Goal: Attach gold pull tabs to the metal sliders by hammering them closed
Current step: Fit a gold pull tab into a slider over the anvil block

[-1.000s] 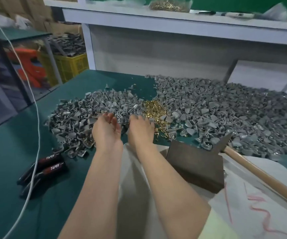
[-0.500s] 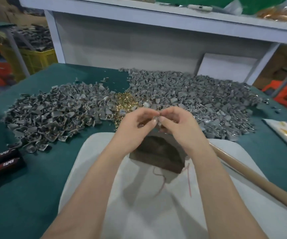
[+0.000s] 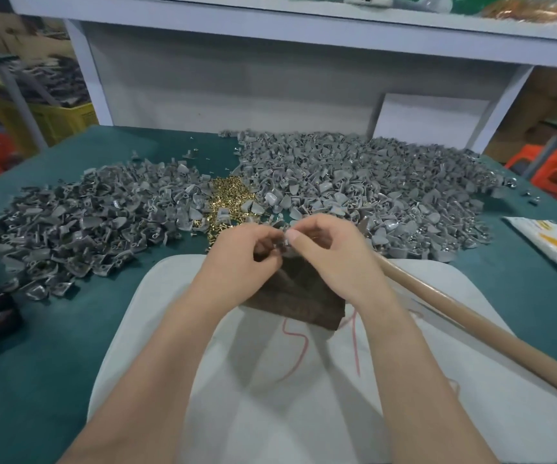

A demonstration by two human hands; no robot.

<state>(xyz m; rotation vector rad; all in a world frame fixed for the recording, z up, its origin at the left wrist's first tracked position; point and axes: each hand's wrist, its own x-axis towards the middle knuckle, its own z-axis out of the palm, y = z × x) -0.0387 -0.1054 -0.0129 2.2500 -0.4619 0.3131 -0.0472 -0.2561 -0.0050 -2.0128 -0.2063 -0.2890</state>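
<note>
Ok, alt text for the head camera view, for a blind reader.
The left hand and right hand pinch a small grey metal piece above a dark brown rectangular block on a white cloth. Behind, heaps of grey metal sliders flank a pile of gold pull tabs on a green table; a wooden handle lies at right.

Even, soft light; blurred, warped edges

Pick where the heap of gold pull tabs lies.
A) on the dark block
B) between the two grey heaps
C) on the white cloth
B: the gold pull tabs fill the gap between the left grey heap and the right grey heap.
</note>
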